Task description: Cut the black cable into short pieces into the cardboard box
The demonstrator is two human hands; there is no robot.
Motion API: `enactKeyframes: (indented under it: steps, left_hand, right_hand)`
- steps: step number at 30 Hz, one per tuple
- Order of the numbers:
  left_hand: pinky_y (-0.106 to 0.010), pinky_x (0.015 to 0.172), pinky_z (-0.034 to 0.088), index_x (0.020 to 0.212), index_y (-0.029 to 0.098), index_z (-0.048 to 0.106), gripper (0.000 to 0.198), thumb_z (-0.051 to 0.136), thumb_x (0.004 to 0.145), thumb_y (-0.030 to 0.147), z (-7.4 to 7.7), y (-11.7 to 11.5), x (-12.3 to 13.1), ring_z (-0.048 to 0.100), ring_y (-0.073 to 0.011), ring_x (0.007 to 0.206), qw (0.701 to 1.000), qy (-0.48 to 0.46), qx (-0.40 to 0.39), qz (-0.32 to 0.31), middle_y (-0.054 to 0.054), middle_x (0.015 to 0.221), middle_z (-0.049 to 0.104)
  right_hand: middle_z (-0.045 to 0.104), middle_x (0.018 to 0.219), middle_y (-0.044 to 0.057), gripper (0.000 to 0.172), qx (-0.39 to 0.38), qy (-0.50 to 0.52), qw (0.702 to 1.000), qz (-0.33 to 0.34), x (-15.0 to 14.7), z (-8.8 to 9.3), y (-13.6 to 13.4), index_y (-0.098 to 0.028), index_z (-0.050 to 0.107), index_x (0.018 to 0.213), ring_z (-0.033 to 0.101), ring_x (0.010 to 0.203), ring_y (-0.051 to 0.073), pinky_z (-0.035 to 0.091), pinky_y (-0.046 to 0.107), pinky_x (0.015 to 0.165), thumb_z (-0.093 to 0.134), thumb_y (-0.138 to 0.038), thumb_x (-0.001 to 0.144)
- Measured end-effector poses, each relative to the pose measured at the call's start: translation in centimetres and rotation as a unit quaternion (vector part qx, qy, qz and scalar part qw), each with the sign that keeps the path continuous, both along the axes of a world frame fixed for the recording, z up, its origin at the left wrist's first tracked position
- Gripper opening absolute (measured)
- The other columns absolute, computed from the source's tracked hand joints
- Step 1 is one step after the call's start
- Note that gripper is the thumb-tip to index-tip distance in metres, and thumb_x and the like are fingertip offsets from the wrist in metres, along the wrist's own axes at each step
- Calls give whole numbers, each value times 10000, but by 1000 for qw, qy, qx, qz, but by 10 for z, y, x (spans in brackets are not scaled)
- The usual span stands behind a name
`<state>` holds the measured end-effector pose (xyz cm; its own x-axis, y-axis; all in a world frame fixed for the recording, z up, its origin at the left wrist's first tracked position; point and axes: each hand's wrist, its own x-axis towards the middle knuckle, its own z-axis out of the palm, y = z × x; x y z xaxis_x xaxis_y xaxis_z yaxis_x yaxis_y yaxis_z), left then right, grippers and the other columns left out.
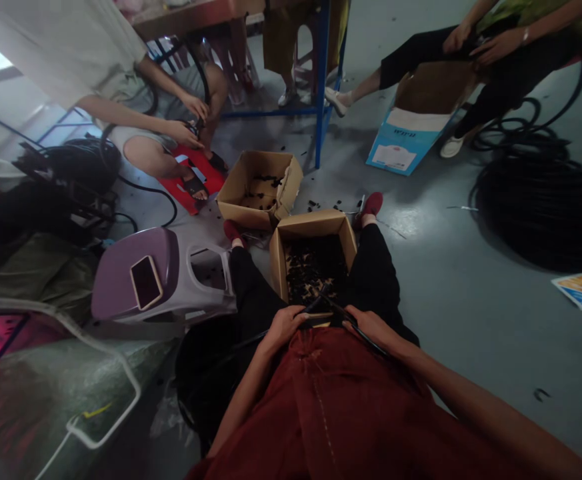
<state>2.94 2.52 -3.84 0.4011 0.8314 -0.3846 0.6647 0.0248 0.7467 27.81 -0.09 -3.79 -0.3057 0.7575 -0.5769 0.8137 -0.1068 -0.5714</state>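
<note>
My left hand point(287, 325) is closed on a thin black cord point(315, 305), which trails back left towards a dark coil point(195, 380) beside my leg. My right hand point(369, 327) is closed around a slim, dark, glossy piece point(338, 308); whether it is a tool or more cord I cannot tell. The two dark lengths meet between my hands in front of my red garment. Just beyond and below them, between my legs, an open cardboard box point(278, 267) holds many small black pieces point(315, 263).
A second cardboard box point(261, 217) stands ahead. At left is a purple-topped stool point(115, 277) bearing a phone point(146, 283). Co-workers sit ahead left and right, one by a blue box point(405, 143). A big black coil point(541, 207) lies right, near a blue table leg point(322, 87).
</note>
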Motion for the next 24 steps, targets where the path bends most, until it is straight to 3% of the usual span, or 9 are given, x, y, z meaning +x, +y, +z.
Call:
enactKeyframes:
  steps: [14, 20, 24]
  left_hand:
    - [-260, 881, 427, 1043, 166, 669, 323, 442, 863, 309, -21, 8, -4, 601, -181, 990, 998, 63, 8, -22, -73, 1079, 667]
    - [-281, 864, 443, 1073, 149, 647, 330, 430, 855, 269, -5, 13, 3, 591, -170, 940, 996, -2, -18, 90, -59, 1005, 678]
    - [-283, 869, 448, 1149, 141, 603, 365, 423, 848, 238, 16, 17, 10, 584, -155, 931, 991, -76, -42, 100, -54, 1031, 665]
  right_hand:
    - [655, 811, 60, 164, -6, -28, 1000, 0, 0, -8, 10, -206, 534, 923, 612, 752, 206, 353, 252, 624, 467, -332, 843]
    - [632, 806, 47, 204, 40, 56, 994, -86, 7, -20, 14, -211, 505, 896, 597, 726, 192, 399, 270, 630, 456, -402, 842]
    - [574, 709, -2, 289, -9, 170, 964, -203, -4, -13, 18, -224, 468, 925, 515, 528, 132, 420, 263, 510, 423, -493, 828]
